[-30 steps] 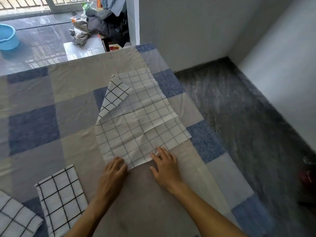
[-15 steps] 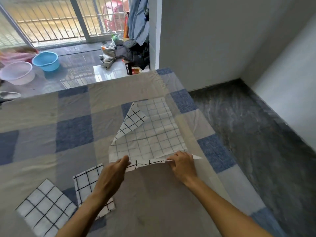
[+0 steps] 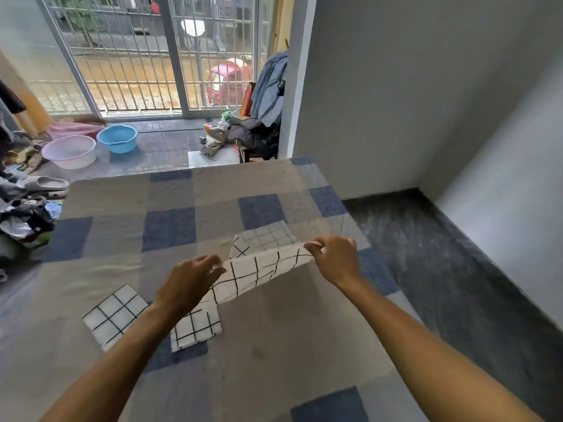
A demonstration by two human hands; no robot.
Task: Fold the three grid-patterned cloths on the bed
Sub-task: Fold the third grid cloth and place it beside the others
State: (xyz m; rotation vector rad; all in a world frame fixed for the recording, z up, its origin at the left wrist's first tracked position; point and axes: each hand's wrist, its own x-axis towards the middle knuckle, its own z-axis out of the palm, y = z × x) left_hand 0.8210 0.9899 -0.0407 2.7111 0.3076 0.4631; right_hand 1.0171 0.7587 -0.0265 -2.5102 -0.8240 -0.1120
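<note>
A white cloth with a black grid (image 3: 262, 266) is lifted off the bed by its near edge and carried over its far half, which still lies flat. My left hand (image 3: 189, 281) pinches the left corner of that edge. My right hand (image 3: 335, 257) pinches the right corner. Two folded grid cloths lie on the bed near my left forearm: one (image 3: 114, 315) at the left, another (image 3: 196, 328) partly under my left wrist and under the lifted cloth.
The bed (image 3: 170, 226) has a blue, grey and beige checked sheet; its right edge drops to a dark floor (image 3: 457, 269). Beyond the far edge are a blue basin (image 3: 117, 138), a pale basin (image 3: 70, 151), piled clothes (image 3: 253, 132) and a barred door.
My hands went from lying flat by the cloth's near edge to pinching its two near corners, then raised that edge and carried it away from me. The camera tilted up.
</note>
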